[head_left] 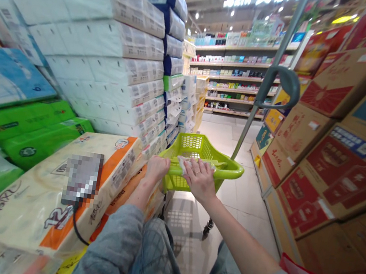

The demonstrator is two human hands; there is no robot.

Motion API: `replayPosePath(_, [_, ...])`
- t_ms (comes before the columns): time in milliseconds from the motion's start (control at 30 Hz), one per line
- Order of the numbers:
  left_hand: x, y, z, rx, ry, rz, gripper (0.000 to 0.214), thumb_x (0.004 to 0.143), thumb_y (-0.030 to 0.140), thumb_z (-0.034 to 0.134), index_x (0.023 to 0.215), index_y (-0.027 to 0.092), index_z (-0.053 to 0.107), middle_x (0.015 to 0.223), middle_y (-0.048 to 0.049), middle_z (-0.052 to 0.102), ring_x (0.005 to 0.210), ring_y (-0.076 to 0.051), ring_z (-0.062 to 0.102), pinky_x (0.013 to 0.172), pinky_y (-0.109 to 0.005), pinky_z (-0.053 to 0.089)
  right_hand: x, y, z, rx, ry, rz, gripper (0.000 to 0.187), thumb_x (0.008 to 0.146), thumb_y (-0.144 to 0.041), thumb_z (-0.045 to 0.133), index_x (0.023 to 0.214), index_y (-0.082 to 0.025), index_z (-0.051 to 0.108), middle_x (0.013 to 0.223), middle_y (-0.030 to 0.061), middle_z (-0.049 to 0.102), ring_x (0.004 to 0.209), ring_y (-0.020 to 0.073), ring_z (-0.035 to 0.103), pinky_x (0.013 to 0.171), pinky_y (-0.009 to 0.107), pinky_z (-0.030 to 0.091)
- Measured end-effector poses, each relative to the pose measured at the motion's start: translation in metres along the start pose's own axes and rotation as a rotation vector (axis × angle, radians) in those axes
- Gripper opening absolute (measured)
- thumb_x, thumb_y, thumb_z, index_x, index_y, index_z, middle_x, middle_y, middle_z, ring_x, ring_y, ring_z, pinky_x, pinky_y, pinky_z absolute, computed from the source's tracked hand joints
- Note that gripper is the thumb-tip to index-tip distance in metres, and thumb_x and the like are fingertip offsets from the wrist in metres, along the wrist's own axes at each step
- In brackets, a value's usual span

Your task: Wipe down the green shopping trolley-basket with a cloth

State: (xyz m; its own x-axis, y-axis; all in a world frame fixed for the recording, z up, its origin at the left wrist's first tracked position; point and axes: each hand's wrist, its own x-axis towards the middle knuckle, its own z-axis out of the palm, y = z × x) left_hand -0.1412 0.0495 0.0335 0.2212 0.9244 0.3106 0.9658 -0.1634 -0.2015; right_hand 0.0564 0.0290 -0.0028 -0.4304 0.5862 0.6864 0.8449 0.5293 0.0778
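Observation:
A lime-green shopping basket (186, 185) on a wheeled frame, with a grey pole and handle (263, 89) rising at its right, stands in front of me. My left hand (158, 168) is closed round the near left corner of its rim. With slightly spread fingers, my right hand (200, 179) presses a crumpled white wipe (183, 165) against the near rim, beside the basket's folded green handle. Part of the wipe is hidden under that palm. The lattice walls show, but the basket's floor is only partly visible.
Tissue packs (121, 62) are stacked high on the left, with a cream and orange pack (29, 187) nearest; a blurred-out device with a black cable lies on it. Cardboard cartons (335, 161) line the right. Tiled floor (234, 205) leads to stocked shelves (235, 71).

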Motion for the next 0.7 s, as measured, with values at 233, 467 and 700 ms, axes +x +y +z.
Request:
replayPosePath(233, [0.004, -0.005, 0.003, -0.012, -0.015, 0.026, 0.044, 0.091, 0.014, 0.029, 0.072, 0.010, 0.069, 0.070, -0.0151, 0.069, 0.065, -0.021, 0.064, 0.072, -0.036, 0.041, -0.034, 0.069, 0.003, -0.085, 0.134, 0.112, 0.039, 0.095, -0.029, 0.038, 0.120, -0.009, 0.060, 0.125, 0.0135, 0.062, 0.118, 0.0261, 0.051, 0.104, 0.040, 0.033])
replayPosePath(467, [0.005, -0.002, 0.010, -0.005, 0.022, -0.027, 0.048, 0.091, 0.017, 0.027, 0.069, 0.011, 0.070, 0.068, -0.0131, 0.069, 0.062, -0.019, 0.061, 0.071, -0.035, 0.039, -0.010, 0.088, -0.012, -0.119, -0.100, 0.348, 0.047, 0.096, -0.029, 0.029, 0.077, -0.011, 0.069, 0.078, 0.0122, 0.070, 0.079, 0.0214, 0.064, 0.082, 0.035, 0.043])
replayPosePath(700, [0.005, 0.003, 0.010, -0.014, 0.009, -0.073, 0.047, 0.091, 0.017, 0.028, 0.073, 0.012, 0.071, 0.072, -0.0134, 0.071, 0.066, -0.020, 0.063, 0.072, -0.035, 0.038, 0.042, 0.089, -0.026, 0.011, -0.635, 0.643, 0.047, 0.094, -0.034, 0.032, 0.083, -0.011, 0.071, 0.087, 0.0182, 0.071, 0.083, 0.0267, 0.067, 0.068, 0.033, 0.044])
